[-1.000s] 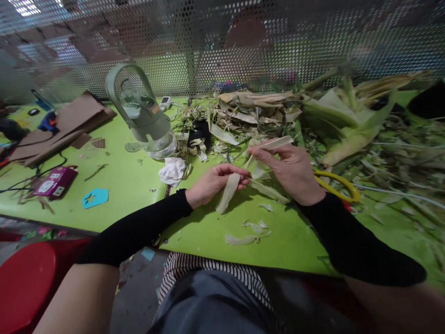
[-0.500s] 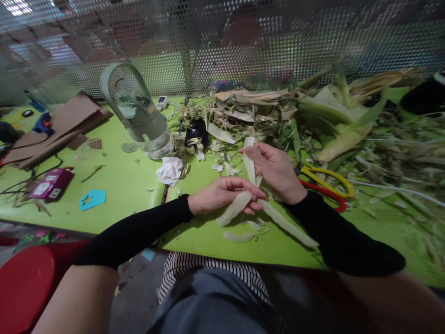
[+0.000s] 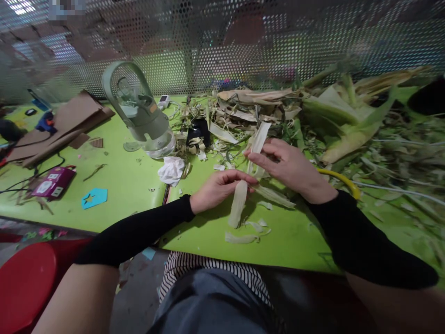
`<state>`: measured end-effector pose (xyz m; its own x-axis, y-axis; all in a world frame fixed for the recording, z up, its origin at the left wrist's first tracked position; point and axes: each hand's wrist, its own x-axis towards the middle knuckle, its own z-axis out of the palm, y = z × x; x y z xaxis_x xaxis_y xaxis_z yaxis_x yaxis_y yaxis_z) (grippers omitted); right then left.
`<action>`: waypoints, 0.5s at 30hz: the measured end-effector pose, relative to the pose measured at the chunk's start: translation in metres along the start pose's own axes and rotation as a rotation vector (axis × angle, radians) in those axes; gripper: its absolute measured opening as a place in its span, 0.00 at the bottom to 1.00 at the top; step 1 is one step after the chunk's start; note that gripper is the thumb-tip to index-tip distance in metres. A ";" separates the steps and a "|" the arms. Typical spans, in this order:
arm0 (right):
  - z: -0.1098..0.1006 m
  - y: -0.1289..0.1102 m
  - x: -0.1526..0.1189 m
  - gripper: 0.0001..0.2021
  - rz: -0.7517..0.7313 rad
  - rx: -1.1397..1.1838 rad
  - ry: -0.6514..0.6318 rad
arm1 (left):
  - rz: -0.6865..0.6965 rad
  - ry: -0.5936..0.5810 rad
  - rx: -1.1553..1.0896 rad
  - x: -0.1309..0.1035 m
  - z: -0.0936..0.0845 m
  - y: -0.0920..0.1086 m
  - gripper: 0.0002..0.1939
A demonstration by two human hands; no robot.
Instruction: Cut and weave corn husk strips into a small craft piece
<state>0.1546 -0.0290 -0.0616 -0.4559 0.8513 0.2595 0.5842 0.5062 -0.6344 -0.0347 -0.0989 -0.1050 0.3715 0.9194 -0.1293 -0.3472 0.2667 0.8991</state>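
Observation:
Pale strips of corn husk are joined or crossed between my two hands above the green table [image 3: 208, 248]. My left hand [image 3: 222, 188] is closed in a pinch where the strips meet; one husk strip [image 3: 238, 204] hangs down from it and another strip [image 3: 276, 196] sticks out to the right. With thumb and fingers, my right hand [image 3: 288, 167] grips an upright husk strip [image 3: 260, 138]. Small husk scraps [image 3: 242, 238] lie on the table below my hands. Exactly how the strips join is hidden by my fingers.
A heap of dried husks [image 3: 250, 109] and a large green husk [image 3: 347, 120] lie behind. Yellow-handled scissors [image 3: 342, 180] are partly under my right arm. To the left stand a water bottle [image 3: 144, 118], crumpled tissue [image 3: 171, 170], purple box [image 3: 54, 182] and cardboard [image 3: 66, 123].
My right hand has shifted right, its strip now leaning right. The strip below my left hand has swung to hang nearly straight down. My right forearm now covers the scissors' red handle.

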 end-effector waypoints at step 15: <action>0.019 -0.022 -0.011 0.25 0.245 0.526 -0.217 | 0.081 -0.113 0.225 0.000 -0.003 -0.002 0.11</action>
<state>0.1342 -0.0522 -0.0642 -0.5088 0.8589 -0.0577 0.3053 0.1173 -0.9450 -0.0368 -0.0988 -0.1083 0.4482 0.8937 -0.0173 -0.1837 0.1111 0.9767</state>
